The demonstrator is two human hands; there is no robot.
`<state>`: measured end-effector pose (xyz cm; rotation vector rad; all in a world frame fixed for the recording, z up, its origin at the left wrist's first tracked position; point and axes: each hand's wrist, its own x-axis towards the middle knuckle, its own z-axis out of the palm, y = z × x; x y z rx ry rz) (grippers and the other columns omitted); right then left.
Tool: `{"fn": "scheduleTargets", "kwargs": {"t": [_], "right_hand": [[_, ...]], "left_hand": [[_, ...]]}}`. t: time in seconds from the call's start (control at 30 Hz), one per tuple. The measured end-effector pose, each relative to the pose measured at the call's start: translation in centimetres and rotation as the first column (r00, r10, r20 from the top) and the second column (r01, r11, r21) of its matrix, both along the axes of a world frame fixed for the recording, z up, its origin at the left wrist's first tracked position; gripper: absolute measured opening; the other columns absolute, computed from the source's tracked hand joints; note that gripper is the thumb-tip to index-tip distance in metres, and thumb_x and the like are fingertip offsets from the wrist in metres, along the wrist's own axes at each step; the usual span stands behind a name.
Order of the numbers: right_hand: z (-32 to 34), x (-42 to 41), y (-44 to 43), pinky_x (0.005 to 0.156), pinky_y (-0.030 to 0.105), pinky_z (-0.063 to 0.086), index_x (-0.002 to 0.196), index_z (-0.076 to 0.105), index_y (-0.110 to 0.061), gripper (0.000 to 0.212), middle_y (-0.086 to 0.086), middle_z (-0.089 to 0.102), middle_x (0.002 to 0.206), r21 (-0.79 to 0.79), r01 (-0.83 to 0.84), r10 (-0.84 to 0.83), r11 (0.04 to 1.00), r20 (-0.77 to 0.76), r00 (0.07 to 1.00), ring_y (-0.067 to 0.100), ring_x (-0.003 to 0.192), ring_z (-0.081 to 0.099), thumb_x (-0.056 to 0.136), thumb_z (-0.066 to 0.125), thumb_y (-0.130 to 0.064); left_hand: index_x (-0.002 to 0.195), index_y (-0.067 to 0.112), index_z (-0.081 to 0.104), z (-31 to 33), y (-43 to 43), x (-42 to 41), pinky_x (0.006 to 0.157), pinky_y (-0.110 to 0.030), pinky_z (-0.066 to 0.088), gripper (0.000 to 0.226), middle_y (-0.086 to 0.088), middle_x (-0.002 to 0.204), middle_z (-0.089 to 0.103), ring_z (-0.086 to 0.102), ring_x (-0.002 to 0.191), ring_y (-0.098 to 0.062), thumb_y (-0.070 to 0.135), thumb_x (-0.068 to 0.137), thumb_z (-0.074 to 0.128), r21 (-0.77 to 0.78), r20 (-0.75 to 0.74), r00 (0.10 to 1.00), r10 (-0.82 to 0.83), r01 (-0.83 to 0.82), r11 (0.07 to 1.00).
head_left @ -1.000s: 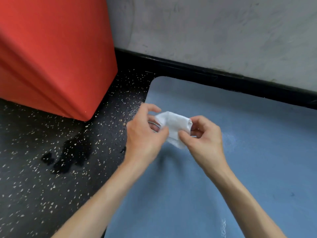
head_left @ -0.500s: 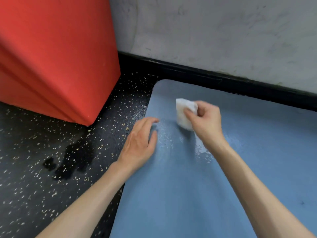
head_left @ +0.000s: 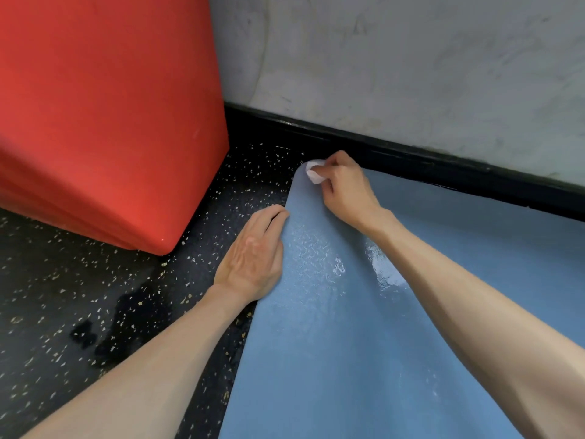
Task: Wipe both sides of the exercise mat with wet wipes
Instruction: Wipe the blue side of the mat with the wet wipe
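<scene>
Fingers, right: the fingers (head_left: 332, 174) of your right hand (head_left: 345, 191) are curled tight round a bunched white wipe (head_left: 313, 173), pressing it onto the far left corner of the mat (head_left: 348, 343).
Fingers, left: your left hand (head_left: 253, 251) lies flat with its fingers straight and together, holding nothing, resting on the mat's left edge.
Mat: blue, lying flat on the floor (head_left: 63, 280), its far edge just beside the black baseboard (head_left: 411, 160).
Done: a wet sheen (head_left: 380, 274) shows between and below your hands, so this corner looks wiped.
Left: the rest of this face looks dry, and the underside is hidden, so I judge most of the job remains.
Surface: dark speckled floor with a dark patch (head_left: 126, 312) near your left forearm.
Room: a red block (head_left: 104, 122) stands near the corner, apart from the mat, and a grey wall (head_left: 411, 74) rises behind it.
</scene>
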<state>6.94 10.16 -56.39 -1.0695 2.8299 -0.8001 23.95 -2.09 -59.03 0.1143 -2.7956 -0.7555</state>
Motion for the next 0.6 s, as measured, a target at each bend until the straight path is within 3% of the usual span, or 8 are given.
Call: {"fn": "scheduleTargets", "kwargs": {"t": [0.13, 0.2, 0.37, 0.47, 0.53, 0.6], "right_hand": [[0.1, -1.8, -1.0, 0.064, 0.030, 0.039, 0.094, 0.071, -0.002, 0.020, 0.013, 0.055, 0.095, 0.040, 0.028, -0.027, 0.999, -0.021, 0.999, 0.029, 0.085, 0.053, 0.090, 0.052, -0.003], [0.1, -1.0, -1.1, 0.060, 0.029, 0.038, 0.089, 0.069, -0.002, 0.017, 0.012, 0.056, 0.092, 0.046, 0.022, -0.020, 0.999, -0.038, 0.999, 0.029, 0.078, 0.054, 0.088, 0.052, -0.003], [0.0, 2.2, 1.4, 0.058, 0.029, 0.042, 0.086, 0.068, 0.000, 0.020, 0.012, 0.055, 0.084, 0.098, -0.206, 0.209, 0.974, -0.022, 0.978, 0.029, 0.070, 0.050, 0.080, 0.050, -0.002], [0.0, -0.7, -0.5, 0.063, 0.028, 0.034, 0.086, 0.062, -0.005, 0.024, 0.004, 0.051, 0.089, 0.051, -0.111, 0.112, 0.992, -0.008, 0.994, 0.019, 0.073, 0.049, 0.093, 0.050, -0.025], [0.2, -2.1, -2.1, 0.066, 0.026, 0.029, 0.082, 0.058, -0.002, 0.019, 0.005, 0.050, 0.090, 0.070, 0.009, -0.006, 0.997, -0.035, 0.999, 0.018, 0.075, 0.046, 0.093, 0.053, -0.017], [0.0, -0.8, -2.3, 0.068, 0.028, 0.035, 0.089, 0.065, 0.002, 0.020, 0.015, 0.055, 0.094, 0.096, 0.009, -0.003, 0.995, -0.064, 0.998, 0.030, 0.082, 0.052, 0.093, 0.048, -0.008]], "left_hand": [[0.131, -0.003, 0.053, 0.0, -0.1, 0.0, 0.114, -0.019, 0.024, 0.043, -0.009, 0.135, 0.051, 0.042, 0.127, -0.017, 0.006, 0.092, 0.039, 0.063, 0.019, 0.999, 0.043, -0.044, 0.997], [0.131, 0.000, 0.054, 0.0, -0.2, -0.1, 0.114, -0.020, 0.026, 0.040, -0.007, 0.134, 0.051, 0.042, 0.128, -0.016, 0.003, 0.093, 0.041, 0.077, 0.027, 0.999, 0.048, -0.050, 0.996], [0.133, 0.001, 0.052, 0.3, -0.1, -0.1, 0.114, -0.019, 0.024, 0.038, -0.006, 0.136, 0.050, 0.041, 0.129, -0.014, -0.003, 0.095, 0.046, 0.085, 0.050, 0.997, 0.060, -0.064, 0.994], [0.131, 0.001, 0.053, 0.4, -0.1, 0.0, 0.113, -0.015, 0.022, 0.037, -0.006, 0.135, 0.050, 0.041, 0.127, -0.013, -0.004, 0.094, 0.047, 0.082, 0.054, 0.997, 0.058, -0.063, 0.995], [0.131, 0.001, 0.053, 0.5, -0.2, 0.0, 0.113, -0.015, 0.022, 0.037, -0.006, 0.135, 0.050, 0.041, 0.127, -0.013, -0.003, 0.095, 0.047, 0.082, 0.059, 0.996, 0.061, -0.065, 0.995], [0.132, 0.001, 0.053, 0.4, -0.3, 0.0, 0.113, -0.014, 0.022, 0.038, -0.006, 0.136, 0.050, 0.040, 0.128, -0.012, -0.004, 0.094, 0.047, 0.089, 0.055, 0.996, 0.065, -0.069, 0.994]]}}
